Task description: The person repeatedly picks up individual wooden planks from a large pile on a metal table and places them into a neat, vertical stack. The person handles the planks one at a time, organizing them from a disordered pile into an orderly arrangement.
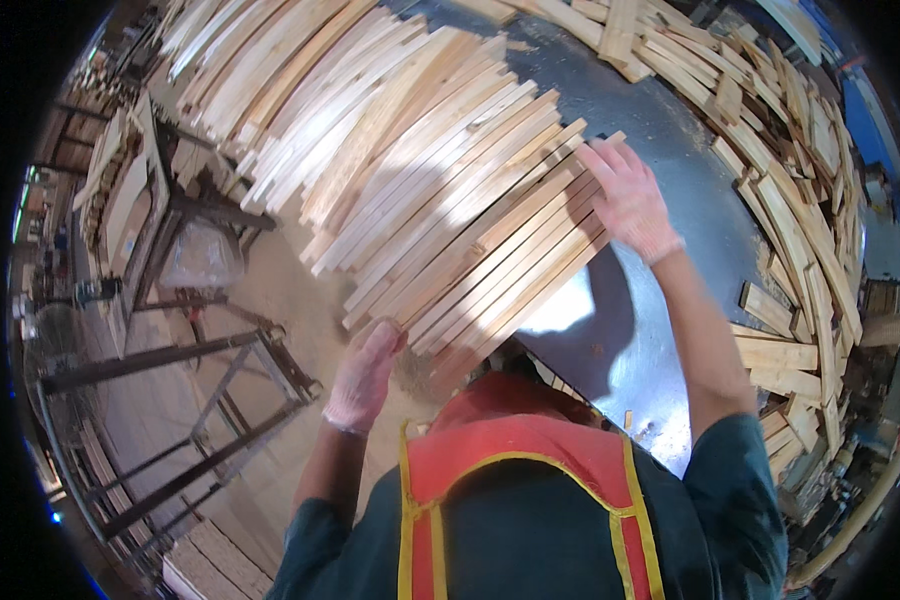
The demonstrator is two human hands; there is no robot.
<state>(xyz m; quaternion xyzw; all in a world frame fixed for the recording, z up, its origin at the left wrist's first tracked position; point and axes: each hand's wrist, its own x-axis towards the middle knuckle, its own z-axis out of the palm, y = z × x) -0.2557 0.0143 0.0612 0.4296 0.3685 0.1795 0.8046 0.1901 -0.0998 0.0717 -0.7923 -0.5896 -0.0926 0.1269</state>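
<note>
Red vest w/ yellow trim over dark green shirt fills lower frame. Left hand, thin glove, presses fingers together against near ends of slat bundle; not wrapped round anything. Right hand, gloved, fingers spread, flat on bundle's far end. Bundle = pale wood slats side by side, overhanging near edge of dark metal table. More slats fanned behind; short offcuts heaped along table's right rim. Bare tabletop between bundle & offcuts. Left: metal frame stands on sawdust floor, open floor between them.
</note>
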